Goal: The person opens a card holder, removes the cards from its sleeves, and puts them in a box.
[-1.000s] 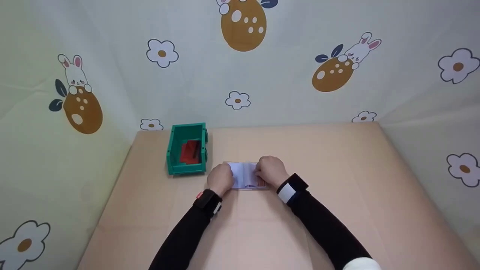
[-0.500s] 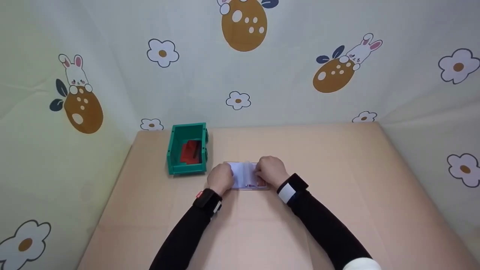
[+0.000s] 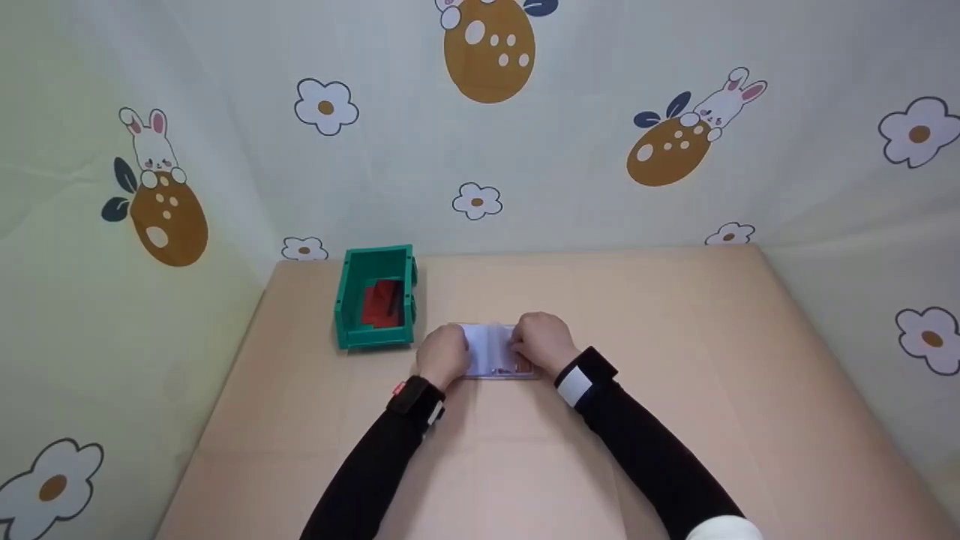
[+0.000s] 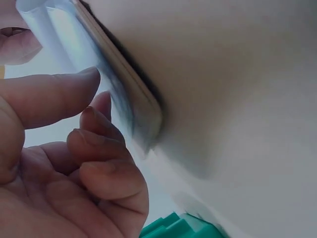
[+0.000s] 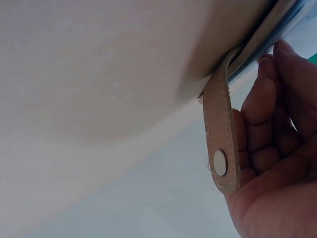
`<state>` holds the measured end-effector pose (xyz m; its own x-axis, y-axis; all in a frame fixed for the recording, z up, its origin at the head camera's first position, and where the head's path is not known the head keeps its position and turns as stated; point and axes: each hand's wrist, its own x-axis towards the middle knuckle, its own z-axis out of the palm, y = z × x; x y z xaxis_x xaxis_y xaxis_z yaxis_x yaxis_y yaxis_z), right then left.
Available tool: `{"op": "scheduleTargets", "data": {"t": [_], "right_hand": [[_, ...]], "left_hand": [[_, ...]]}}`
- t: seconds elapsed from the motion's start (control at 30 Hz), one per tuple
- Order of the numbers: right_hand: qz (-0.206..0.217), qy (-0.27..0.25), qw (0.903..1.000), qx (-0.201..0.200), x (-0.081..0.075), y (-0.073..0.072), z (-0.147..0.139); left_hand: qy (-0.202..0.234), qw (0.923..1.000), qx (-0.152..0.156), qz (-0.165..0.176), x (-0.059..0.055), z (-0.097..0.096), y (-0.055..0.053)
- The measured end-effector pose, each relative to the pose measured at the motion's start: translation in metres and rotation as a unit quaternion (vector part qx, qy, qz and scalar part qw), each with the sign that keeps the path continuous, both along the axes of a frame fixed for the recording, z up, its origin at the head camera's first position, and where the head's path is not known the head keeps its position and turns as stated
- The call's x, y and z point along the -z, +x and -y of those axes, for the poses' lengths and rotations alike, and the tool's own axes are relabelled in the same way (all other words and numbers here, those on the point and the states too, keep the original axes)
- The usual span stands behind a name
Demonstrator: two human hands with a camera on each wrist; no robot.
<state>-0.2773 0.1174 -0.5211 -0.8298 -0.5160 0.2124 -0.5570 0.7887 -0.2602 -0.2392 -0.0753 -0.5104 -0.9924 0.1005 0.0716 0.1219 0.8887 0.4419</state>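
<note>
A card holder [image 3: 480, 352] lies opened out on the table, its clear plastic sleeves spread. Its tan strap [image 5: 218, 129] with a round metal snap hangs out beside my right hand in the right wrist view. My left hand [image 3: 442, 354] is at the holder's left side; its thumb and index finger pinch at the sleeve edge, with the other fingers curled. At the right side my right hand [image 3: 545, 343] pinches a sleeve between thumb and index finger. In the left wrist view a clear sleeve [image 4: 54, 29] bows up from the holder. The fingers hide both outer edges in the head view.
A green bin [image 3: 375, 337] stands at the back left of the table [image 3: 675, 360], near my left hand. Inside it lie red flat items [image 3: 381, 304] with a dark strip. A patterned cloth [image 3: 405, 150] hangs behind and along both sides.
My left hand has shifted very slightly to the right along the holder. The right hand stays in place, and the sleeves look almost the same.
</note>
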Motion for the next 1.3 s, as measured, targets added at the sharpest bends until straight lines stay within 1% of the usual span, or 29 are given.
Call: {"op": "scheduleTargets", "data": {"t": [0.07,0.17,0.27,0.37,0.47,0.63,0.77,0.93,1.17,1.3], "right_hand": [[0.000,-0.001,1.0000,0.000,0.000,0.000,0.000],[0.000,-0.002,1.0000,-0.001,-0.001,0.001,0.000],[0.003,-0.006,1.0000,0.000,-0.002,0.002,0.001],[0.006,-0.013,0.9999,0.000,-0.002,0.002,0.001],[0.007,-0.019,0.9998,-0.003,-0.002,0.002,0.001],[0.009,-0.024,0.9996,-0.013,0.000,0.002,0.001],[0.007,-0.020,0.9997,-0.011,0.000,0.002,0.000],[-0.007,-0.012,0.9999,-0.008,-0.001,0.004,0.000],[-0.030,-0.010,0.9994,-0.012,-0.001,0.005,-0.001],[-0.041,-0.006,0.9992,-0.003,-0.002,0.005,-0.002]], "left_hand": [[0.004,0.9999,0.008,-0.010,-0.002,-0.003,0.001],[0.010,0.9991,0.030,-0.029,-0.004,-0.011,0.005],[0.010,0.9973,0.061,-0.039,-0.006,-0.019,0.009],[0.006,0.9946,0.097,-0.038,-0.006,-0.026,0.013],[-0.007,0.9920,0.119,-0.043,-0.005,-0.032,0.016],[-0.024,0.9877,0.143,-0.059,0.001,-0.036,0.016],[-0.032,0.9848,0.154,-0.075,0.004,-0.038,0.016],[-0.036,0.9816,0.162,-0.093,0.004,-0.038,0.015],[-0.028,0.9816,0.164,-0.094,0.003,-0.034,0.016],[-0.032,0.9828,0.155,-0.095,0.002,-0.030,0.017]]}}
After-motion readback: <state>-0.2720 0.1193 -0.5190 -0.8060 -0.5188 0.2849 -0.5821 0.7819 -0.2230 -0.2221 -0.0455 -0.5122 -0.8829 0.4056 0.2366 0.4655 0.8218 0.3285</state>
